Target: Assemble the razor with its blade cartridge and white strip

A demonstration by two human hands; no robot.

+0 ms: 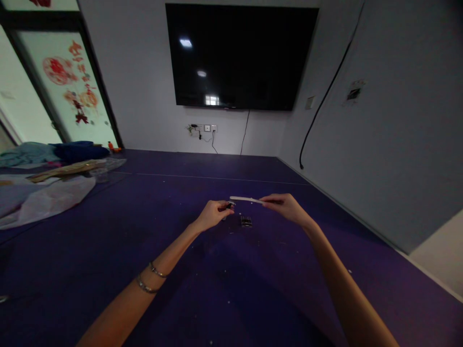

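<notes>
My left hand [214, 214] is closed in a pinch on a small dark object [229, 206] with a pale edge, too small to name. In my right hand [284, 206] is one end of a thin white stick [246, 199], perhaps a brush or toothbrush. The stick lies nearly level and points left. Its far end is at or just above the small dark object; I cannot tell whether they touch. On the purple surface below, between my hands, lies a small dark rectangular piece [246, 221].
Small white specks dot the purple surface [173, 279]. Clothes [81, 151], cardboard [68, 169] and plastic sheeting [54, 200] lie at left. A television [242, 58] hangs on the back wall above sockets [207, 128]. A black cable [325, 91] runs down the right wall.
</notes>
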